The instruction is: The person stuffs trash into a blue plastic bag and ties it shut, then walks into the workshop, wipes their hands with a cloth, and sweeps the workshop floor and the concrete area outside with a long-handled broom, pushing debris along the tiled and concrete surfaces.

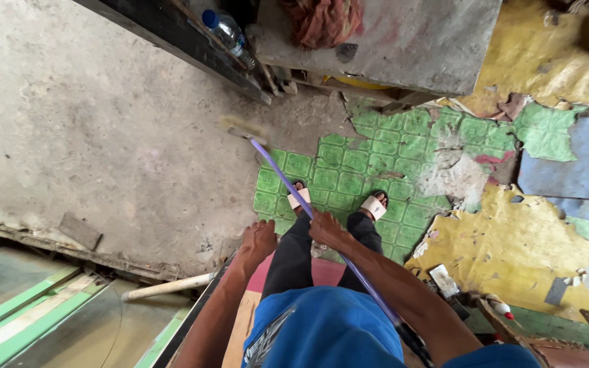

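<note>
Right hand point(327, 230) grips a purple broom handle point(288, 180); its blurred head point(240, 127) sweeps the concrete floor point(103, 136). Left hand point(259, 240) rests half-curled on the knee, holding nothing.

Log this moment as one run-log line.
right hand: gripping purple broom handle | left hand: free, off handle | blurred broom head: over bare concrete floor | feet: green patterned flooring

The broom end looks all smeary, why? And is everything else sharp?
In the head view, the broom head is smeared by motion blur, while the purple handle near the right hand stays fairly crisp. The left hand, the sandals and the green patterned flooring look sharp. Light is soft and even, with no hard shadows. The wide lens bends the edges.
</note>
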`<act>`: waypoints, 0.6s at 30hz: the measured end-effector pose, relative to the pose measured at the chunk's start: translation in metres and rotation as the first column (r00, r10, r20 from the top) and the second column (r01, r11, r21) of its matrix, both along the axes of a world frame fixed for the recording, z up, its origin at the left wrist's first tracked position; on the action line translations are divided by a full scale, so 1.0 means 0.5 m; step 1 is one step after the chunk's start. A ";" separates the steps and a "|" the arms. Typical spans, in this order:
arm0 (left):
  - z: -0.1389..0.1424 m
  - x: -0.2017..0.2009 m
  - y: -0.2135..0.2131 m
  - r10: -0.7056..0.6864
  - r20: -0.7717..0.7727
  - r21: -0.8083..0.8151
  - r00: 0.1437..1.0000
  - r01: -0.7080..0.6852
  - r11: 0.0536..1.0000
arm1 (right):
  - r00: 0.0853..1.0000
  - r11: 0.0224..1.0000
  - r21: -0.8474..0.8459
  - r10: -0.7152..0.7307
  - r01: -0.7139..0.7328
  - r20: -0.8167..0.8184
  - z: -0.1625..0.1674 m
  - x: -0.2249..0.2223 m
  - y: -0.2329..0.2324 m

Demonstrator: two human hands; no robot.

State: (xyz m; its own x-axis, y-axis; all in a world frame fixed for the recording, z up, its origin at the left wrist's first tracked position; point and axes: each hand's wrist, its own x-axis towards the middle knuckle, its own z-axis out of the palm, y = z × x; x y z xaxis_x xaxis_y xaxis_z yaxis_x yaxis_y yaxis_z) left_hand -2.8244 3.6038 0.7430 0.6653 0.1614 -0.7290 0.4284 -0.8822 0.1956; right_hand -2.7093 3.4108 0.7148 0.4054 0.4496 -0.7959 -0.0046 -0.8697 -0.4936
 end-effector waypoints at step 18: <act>-0.011 -0.030 0.024 0.018 0.087 -0.015 0.996 -0.016 1.000 | 0.893 0.883 0.189 0.385 -0.430 0.232 -0.060 -0.082 0.005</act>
State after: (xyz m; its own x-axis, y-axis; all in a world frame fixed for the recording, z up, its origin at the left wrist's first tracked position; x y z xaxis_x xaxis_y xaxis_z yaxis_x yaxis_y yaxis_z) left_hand -2.8394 3.6160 0.7374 0.7237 0.1635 -0.6704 0.4241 -0.8718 0.2452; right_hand -2.7504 3.4136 0.6849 0.2741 0.7668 -0.5803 0.4351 -0.6371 -0.6362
